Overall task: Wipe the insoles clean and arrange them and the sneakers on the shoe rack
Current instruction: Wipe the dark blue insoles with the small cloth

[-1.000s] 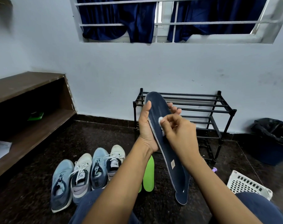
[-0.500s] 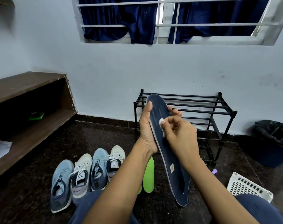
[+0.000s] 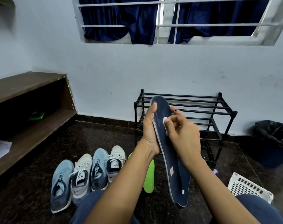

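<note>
a wooden shelf [image 3: 32, 97] stands against the left wall, with a small green thing [image 3: 36, 116] on its lower board and something white [image 3: 0, 147] at the picture's edge. on the dark floor [image 3: 24, 199] in front of it four sneakers [image 3: 98, 168] stand side by side, toes toward the wall: pale blue, white and grey, blue, then white. just right of them a green insole [image 3: 149, 178] lies on the floor, partly hidden by the left forearm.

the left hand [image 3: 149, 128] holds a dark blue insole [image 3: 168, 143] up in the air in front of the rack, its grip clamped on the upper half, with the thumb along the near edge and the fingertips showing past the far edge. the insole is tilted, toe end up and heel end down toward the knees. a second dark blue insole [image 3: 185, 183] shows behind its lower end; whether it is held too cannot be told.

the right hand [image 3: 184, 135] has its grip pinched together on a small white wipe [image 3: 165, 120] that is pressed against the insole's face near the top.

behind both hands the black shoe rack [image 3: 234, 113] stands against the wall. right of it are a small purple thing [image 3: 215, 171] on the floor, a white basket [image 3: 249, 186] beside the right knee, and a bin [image 3: 273, 135] lined with a black bag in the corner.
</note>
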A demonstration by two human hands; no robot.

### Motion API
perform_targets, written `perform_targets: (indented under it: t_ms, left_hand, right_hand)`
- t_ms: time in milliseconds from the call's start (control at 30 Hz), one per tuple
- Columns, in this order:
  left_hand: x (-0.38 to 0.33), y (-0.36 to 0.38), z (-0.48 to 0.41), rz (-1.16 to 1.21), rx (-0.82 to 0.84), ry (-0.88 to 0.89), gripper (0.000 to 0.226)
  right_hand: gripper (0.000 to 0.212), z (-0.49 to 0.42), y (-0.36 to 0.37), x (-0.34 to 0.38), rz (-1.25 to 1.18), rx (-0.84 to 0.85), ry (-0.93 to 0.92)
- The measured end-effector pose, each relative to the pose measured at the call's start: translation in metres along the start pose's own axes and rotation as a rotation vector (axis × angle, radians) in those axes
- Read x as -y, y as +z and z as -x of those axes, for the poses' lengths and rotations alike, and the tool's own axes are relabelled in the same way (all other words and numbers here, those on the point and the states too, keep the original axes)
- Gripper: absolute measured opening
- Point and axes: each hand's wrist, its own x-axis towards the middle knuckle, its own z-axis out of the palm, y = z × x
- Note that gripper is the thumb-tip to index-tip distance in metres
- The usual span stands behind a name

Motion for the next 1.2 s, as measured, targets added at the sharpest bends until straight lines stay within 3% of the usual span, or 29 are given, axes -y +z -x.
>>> perform_targets:
  t_ms: [67,200,267,400,500,567,633,700,867,933,1000,1067,1200]
  left_hand:
    - [-0.001,0.001,0.000,0.005,-0.017,0.005,0.061]
    - [-0.013,-0.011,-0.001,-0.015,-0.087,0.072,0.076]
    - [-0.015,-0.014,-0.002,-0.030,-0.093,0.089,0.075]
    - [-0.003,-0.007,0.000,0.040,-0.052,0.033,0.059]
    - [0.002,-0.006,-0.002,-0.029,-0.045,0.025,0.065]
    - [-0.001,-0.007,-0.002,-0.008,-0.074,0.023,0.067]
    - [-0.008,-0.010,-0.002,0.001,-0.086,0.043,0.068]
    - [-0.010,-0.010,-0.001,0.014,-0.081,0.070,0.067]
    - [0.003,-0.005,-0.001,0.022,-0.046,0.018,0.066]
    - [0.000,-0.010,-0.002,0.017,-0.080,0.020,0.072]
    - [-0.007,-0.012,-0.002,0.007,-0.115,0.028,0.075]
    - [-0.009,-0.011,-0.001,-0.009,-0.167,0.066,0.064]
    - [0.002,-0.007,0.000,0.008,-0.152,0.061,0.060]
  right_hand:
    - [0.017,0.002,0.001,0.002,-0.046,-0.020,-0.020]
    - [0.013,0.012,0.000,0.016,-0.477,0.377,0.127]
    - [0.012,0.011,-0.003,0.016,-0.519,0.449,0.156]
    - [0.016,-0.002,-0.003,0.002,-0.291,0.248,0.092]
    - [0.017,0.002,0.002,-0.004,-0.079,0.004,0.015]
    - [0.014,0.010,0.004,0.002,-0.205,0.094,0.042]
    - [0.013,0.015,0.002,0.010,-0.421,0.307,0.110]
    - [0.015,0.011,-0.002,0.009,-0.447,0.387,0.118]
    - [0.017,0.001,0.002,-0.006,-0.073,0.032,0.020]
    - [0.014,0.008,0.005,-0.003,-0.200,0.098,0.070]
    - [0.012,0.016,0.005,0.004,-0.375,0.273,0.118]
    - [0.012,0.013,0.001,0.006,-0.384,0.355,0.103]
    - [0.014,0.000,0.001,-0.003,-0.149,0.165,0.057]
